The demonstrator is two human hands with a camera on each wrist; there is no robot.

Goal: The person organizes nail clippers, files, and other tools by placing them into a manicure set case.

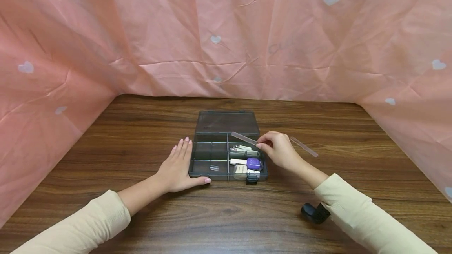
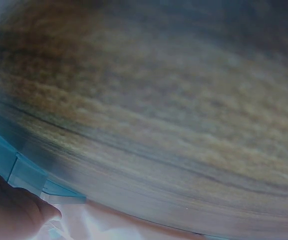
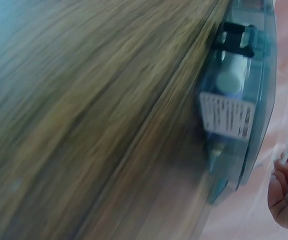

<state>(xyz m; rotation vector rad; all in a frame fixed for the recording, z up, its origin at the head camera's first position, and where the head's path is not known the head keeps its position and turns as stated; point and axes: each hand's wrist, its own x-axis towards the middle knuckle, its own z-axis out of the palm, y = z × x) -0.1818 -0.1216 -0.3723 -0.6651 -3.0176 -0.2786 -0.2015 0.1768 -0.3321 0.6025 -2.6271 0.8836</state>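
- While my left hand (image 1: 175, 169) lies flat, fingers straight, against the left wall of the compartment box (image 1: 209, 174), it holds nothing.
- My right hand (image 1: 279, 150) pinches a clear strip (image 1: 243, 137) (likely a nail file) over the right compartments.
- I'd lower it level beside the nail clipper (image 1: 243, 153), bracing the box.

Your counter (image 1: 123, 136) is dark brown with a streaky wood grain. Behind it, the curtain (image 1: 226, 30) is salmon pink, scattered with pale hearts. The box (image 1: 205, 156) you work at is smoky grey and see-through, with a black latch (image 1: 251, 180). Inside it lies a purple item (image 1: 253, 163). Your sleeves (image 1: 367, 218) are cream.
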